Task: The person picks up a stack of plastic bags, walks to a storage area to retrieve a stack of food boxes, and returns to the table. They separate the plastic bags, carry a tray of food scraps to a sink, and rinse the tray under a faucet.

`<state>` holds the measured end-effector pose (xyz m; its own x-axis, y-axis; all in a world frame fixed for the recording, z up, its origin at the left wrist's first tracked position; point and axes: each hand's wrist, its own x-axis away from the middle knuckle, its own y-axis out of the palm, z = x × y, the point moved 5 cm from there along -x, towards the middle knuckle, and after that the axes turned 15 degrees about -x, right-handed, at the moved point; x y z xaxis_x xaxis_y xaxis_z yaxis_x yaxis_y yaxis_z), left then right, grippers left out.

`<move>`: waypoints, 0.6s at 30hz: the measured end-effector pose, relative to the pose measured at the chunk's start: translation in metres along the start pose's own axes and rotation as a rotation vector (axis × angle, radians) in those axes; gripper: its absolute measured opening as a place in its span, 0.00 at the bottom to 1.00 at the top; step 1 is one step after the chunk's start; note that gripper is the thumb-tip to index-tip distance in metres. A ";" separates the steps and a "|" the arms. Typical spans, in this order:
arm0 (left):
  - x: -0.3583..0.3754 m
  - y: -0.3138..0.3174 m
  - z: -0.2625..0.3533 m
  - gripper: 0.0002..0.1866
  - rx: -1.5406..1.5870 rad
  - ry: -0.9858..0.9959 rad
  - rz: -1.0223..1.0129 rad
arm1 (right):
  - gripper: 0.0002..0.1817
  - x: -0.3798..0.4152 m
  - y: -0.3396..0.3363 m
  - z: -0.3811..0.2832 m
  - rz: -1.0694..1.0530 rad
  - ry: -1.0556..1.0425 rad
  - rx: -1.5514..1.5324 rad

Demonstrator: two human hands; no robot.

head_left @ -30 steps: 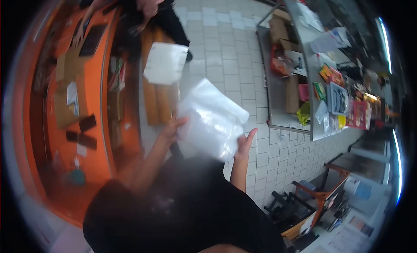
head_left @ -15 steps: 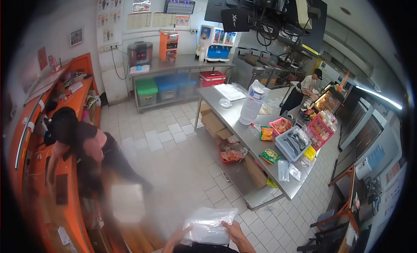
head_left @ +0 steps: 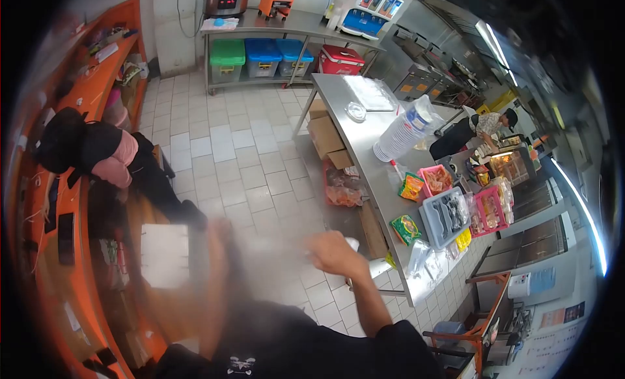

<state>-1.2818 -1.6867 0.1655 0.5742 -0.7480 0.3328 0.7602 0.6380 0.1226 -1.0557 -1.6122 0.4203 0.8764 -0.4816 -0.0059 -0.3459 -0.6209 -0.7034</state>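
Note:
My right hand (head_left: 333, 252) is closed in a fist, raised in front of my chest. A bit of the white plastic package (head_left: 352, 243) sticks out beside its knuckles. A pale smear stretches from that fist towards my left hand (head_left: 218, 239), probably the rest of the package, too blurred to make out. The left hand is raised too, and its fingers are lost in the haze. Behind it, a white square-topped box or stack (head_left: 165, 255) sits by the orange counter.
An orange counter (head_left: 71, 288) runs along the left, where a person in pink and black (head_left: 117, 157) leans over. On the right, a steel table (head_left: 351, 112) bears stacked cups (head_left: 403, 131), a grey tray (head_left: 443, 216) and pink baskets (head_left: 488, 210). Another person (head_left: 475, 131) works at the far right.
Both my hands have risen and moved apart from low in the view, where they held the white plastic package flat. My view has tilted down.

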 end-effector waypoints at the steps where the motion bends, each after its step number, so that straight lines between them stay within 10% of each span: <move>1: -0.013 -0.003 0.044 0.36 0.041 0.064 0.008 | 0.20 -0.019 -0.005 0.009 -0.006 -0.131 -0.020; 11: -0.239 0.057 0.110 0.37 -0.571 0.332 -0.956 | 0.29 -0.249 -0.039 0.178 -0.312 0.168 0.037; 18: -0.417 0.177 0.235 0.22 -0.466 0.321 -0.766 | 0.17 -0.369 -0.160 0.248 0.202 0.416 -0.652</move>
<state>-1.4586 -1.2191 0.2683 -0.1267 -0.9913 0.0357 0.9694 -0.1314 -0.2073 -1.2407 -1.1819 0.3585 0.6233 -0.7351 0.2667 -0.7237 -0.6715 -0.1594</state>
